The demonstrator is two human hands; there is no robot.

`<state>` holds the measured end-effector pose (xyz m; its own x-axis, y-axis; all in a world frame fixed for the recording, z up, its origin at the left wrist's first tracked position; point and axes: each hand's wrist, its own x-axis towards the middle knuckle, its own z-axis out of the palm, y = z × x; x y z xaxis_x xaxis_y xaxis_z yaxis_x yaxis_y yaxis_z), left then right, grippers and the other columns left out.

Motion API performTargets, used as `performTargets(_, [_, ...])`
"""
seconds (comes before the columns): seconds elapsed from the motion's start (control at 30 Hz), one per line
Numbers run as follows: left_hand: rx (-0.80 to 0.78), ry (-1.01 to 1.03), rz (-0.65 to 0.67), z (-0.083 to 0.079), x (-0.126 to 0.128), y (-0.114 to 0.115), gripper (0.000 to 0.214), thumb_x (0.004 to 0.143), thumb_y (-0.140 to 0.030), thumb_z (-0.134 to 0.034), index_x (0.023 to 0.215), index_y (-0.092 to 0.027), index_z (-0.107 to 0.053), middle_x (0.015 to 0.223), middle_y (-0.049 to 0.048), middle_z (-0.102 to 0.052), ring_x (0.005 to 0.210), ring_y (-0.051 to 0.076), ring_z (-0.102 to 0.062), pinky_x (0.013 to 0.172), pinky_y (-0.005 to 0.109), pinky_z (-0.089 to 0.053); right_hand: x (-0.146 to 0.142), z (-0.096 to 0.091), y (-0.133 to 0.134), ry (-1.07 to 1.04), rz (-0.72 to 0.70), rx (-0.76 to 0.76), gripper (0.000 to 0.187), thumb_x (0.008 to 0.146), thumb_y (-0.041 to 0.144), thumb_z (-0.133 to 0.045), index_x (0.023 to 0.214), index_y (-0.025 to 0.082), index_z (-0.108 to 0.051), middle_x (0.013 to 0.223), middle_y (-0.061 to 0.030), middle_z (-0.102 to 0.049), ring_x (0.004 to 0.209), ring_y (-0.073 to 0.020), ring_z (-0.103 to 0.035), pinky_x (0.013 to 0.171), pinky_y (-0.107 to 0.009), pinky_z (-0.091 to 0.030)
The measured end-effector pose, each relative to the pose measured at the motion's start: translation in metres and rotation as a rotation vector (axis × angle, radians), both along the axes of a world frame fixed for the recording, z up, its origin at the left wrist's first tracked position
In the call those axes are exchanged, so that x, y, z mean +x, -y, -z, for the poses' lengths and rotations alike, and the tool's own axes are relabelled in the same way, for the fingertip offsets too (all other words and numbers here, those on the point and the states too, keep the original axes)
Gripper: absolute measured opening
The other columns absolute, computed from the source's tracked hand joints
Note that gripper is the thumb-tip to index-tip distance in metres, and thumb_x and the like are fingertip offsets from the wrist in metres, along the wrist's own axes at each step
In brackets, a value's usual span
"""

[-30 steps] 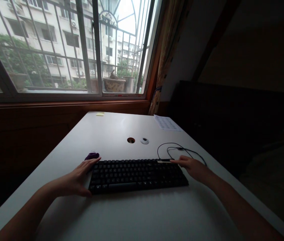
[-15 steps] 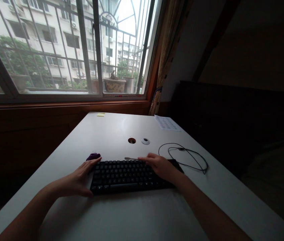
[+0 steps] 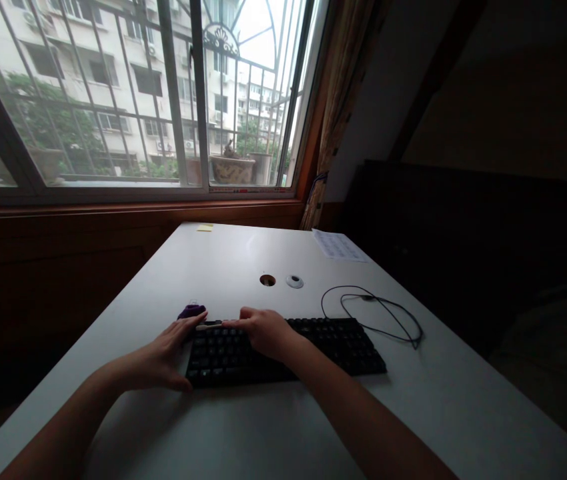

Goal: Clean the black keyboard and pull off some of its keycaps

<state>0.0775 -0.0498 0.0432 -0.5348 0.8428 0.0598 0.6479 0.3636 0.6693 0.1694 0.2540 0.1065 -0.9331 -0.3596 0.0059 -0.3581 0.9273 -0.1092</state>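
A black keyboard (image 3: 336,347) lies flat on the white table. At its left end is my left hand (image 3: 166,353), with the thumb at the near corner and the fingers at the far corner, gripping it. My right hand (image 3: 266,331) is closed around a small, slim, pale brush (image 3: 209,326). The brush's head points left and is over the top row of keys near the left end. Behind my left fingertips sits a bunched dark purple cloth-like thing (image 3: 192,311), partly hidden. My right hand and forearm cover the middle keys.
A black cable (image 3: 419,327) lies in loops right of the keyboard. Farther back are a round hole (image 3: 267,281) in the white table (image 3: 233,267), its white ring cover (image 3: 294,281), a printed sheet (image 3: 341,247) and a yellow sticky note (image 3: 205,227). A barred window stands behind.
My right hand has swept left with the brush, from the right part of the keyboard's top row to near its left end. My left hand has kept its place on the keyboard.
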Motion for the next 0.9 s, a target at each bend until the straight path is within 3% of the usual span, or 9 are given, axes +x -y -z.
performTargets(0.17, [-0.015, 0.013, 0.003, -0.004, 0.001, -0.001, 0.131, 0.065, -0.031, -0.093, 0.17, -0.034, -0.014, 0.171, 0.0171, -0.026, 0.155, 0.048, -0.026, 0.124, 0.069, -0.03, 0.013, -0.002, -0.022, -0.008, 0.043, 0.022, 0.067, 0.092, 0.01, -0.053, 0.147, 0.047, -0.06, 0.118, -0.0017, -0.072, 0.086, -0.0159, -0.067, 0.074, -0.027, -0.045])
performTargets(0.4, [-0.036, 0.04, -0.021, -0.004, 0.0, -0.001, 0.132, 0.063, -0.027, -0.093, 0.17, -0.035, -0.015, 0.171, 0.0159, -0.026, 0.156, 0.049, -0.025, 0.126, 0.069, -0.026, 0.043, -0.006, -0.072, -0.007, 0.123, 0.009, 0.069, 0.089, 0.005, -0.052, 0.144, 0.045, -0.064, 0.111, -0.0015, -0.072, 0.089, -0.0155, -0.067, 0.077, -0.026, -0.044])
performTargets(0.73, [-0.017, 0.022, -0.007, 0.004, -0.006, 0.003, 0.131, 0.064, -0.03, -0.093, 0.169, -0.034, -0.016, 0.169, 0.0183, -0.027, 0.154, 0.051, -0.028, 0.124, 0.072, -0.026, 0.097, -0.001, -0.178, 0.004, 0.299, -0.048, 0.069, 0.086, 0.003, -0.046, 0.14, 0.04, -0.07, 0.107, -0.0033, -0.07, 0.089, -0.0159, -0.067, 0.081, -0.025, -0.046])
performTargets(0.9, [-0.016, 0.029, -0.003, 0.003, -0.006, 0.003, 0.13, 0.065, -0.028, -0.093, 0.169, -0.038, -0.015, 0.17, 0.0159, -0.027, 0.154, 0.05, -0.027, 0.125, 0.071, -0.026, 0.133, 0.007, -0.234, -0.019, 0.439, -0.097, 0.061, 0.091, 0.01, -0.043, 0.137, 0.036, -0.072, 0.099, -0.0037, -0.068, 0.082, -0.0155, -0.066, 0.076, -0.026, -0.048])
